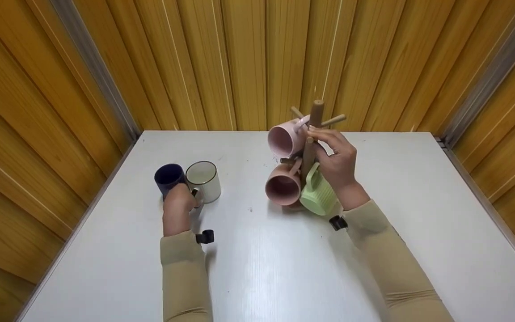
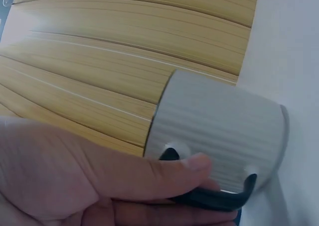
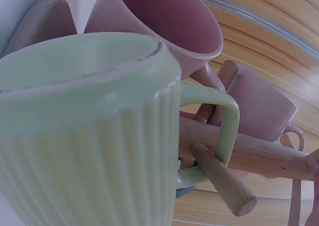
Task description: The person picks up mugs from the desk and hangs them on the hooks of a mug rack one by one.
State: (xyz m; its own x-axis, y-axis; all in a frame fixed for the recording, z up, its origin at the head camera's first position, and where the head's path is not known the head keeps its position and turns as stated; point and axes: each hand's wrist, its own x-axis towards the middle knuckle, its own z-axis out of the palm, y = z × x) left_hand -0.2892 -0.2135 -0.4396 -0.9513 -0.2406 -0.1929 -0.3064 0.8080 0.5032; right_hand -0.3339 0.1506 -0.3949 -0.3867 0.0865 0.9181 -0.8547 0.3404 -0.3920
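My left hand [image 1: 178, 206] pinches the dark handle of a white mug [image 1: 210, 188]. In the left wrist view the thumb lies over that handle [image 2: 219, 200], with fingers beneath it. A dark blue mug [image 1: 168, 175] stands just left of the white one, partly behind the hand. My right hand [image 1: 339, 160] grips the upright post of a wooden mug tree [image 1: 318, 112] near its top. On its pegs hang a light pink mug [image 1: 283, 139], a darker pink mug [image 1: 280, 190] below, and a ribbed green mug [image 3: 99, 146], its handle looped over a peg [image 3: 224, 178].
Upper pegs [image 1: 334, 120] stick out from the tree's top to the right and back. The white table [image 1: 257, 255] carries everything. Ribbed wood-look panels [image 1: 244, 67] enclose its back and sides.
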